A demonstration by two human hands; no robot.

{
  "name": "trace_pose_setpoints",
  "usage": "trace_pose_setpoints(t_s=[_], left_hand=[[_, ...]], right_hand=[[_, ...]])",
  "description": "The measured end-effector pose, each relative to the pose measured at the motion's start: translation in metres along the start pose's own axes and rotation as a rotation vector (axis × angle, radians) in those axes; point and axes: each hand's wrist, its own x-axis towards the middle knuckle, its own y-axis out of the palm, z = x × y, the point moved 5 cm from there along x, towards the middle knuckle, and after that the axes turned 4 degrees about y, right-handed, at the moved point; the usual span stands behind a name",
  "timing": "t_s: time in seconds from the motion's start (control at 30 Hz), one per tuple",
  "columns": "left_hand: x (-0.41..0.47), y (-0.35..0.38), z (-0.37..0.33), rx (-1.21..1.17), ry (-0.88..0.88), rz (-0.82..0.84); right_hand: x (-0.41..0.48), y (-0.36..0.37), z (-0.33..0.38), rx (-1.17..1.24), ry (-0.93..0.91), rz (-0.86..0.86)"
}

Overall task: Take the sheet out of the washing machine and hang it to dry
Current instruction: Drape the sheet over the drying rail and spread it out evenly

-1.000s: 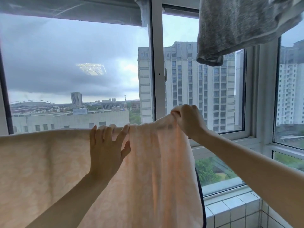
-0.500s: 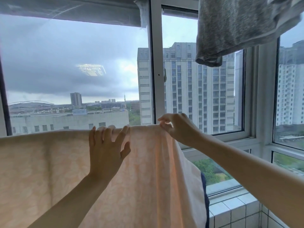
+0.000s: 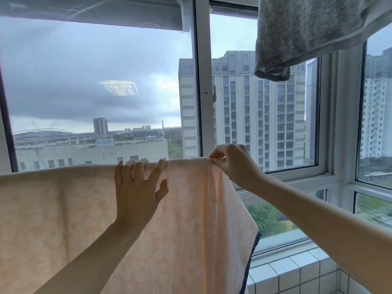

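A pale peach sheet (image 3: 63, 209) with a faint pattern and a dark blue edge hangs across the lower half of the view, draped over a line hidden under its top fold. My left hand (image 3: 137, 192) lies flat against the sheet with fingers spread, fingertips at the top fold. My right hand (image 3: 231, 164) pinches the sheet's top edge near its right end, where the cloth bunches into folds.
A grey cloth (image 3: 297, 35) hangs overhead at the upper right. Behind the sheet stands a large window with a white frame (image 3: 200, 81). A white tiled ledge (image 3: 286, 270) runs below the window at the lower right.
My right hand has moved left along the top fold, from the raised right end to a pinch closer to my left hand. My left hand has stayed in place.
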Motion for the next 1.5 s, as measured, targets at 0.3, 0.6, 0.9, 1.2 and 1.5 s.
trace_pose_setpoints(t_s=[0.3, 0.6, 0.9, 1.2, 1.5], left_hand=[[0.001, -0.004, -0.002, 0.006, 0.003, 0.019], [0.002, -0.002, -0.001, 0.013, -0.007, 0.016], [0.0, 0.0, 0.001, 0.001, -0.006, -0.018], [0.003, -0.004, -0.005, -0.035, -0.022, 0.01], [0.012, -0.016, 0.0, -0.125, -0.065, 0.048]], right_hand=[[0.005, -0.001, -0.002, -0.062, 0.008, -0.083], [0.004, -0.027, -0.055, -0.184, 0.194, -0.149], [-0.025, -0.023, -0.114, -0.26, 0.418, 0.04], [-0.009, -0.002, -0.038, 0.008, 0.142, 0.119], [-0.013, 0.013, -0.029, 0.137, 0.212, 0.136]])
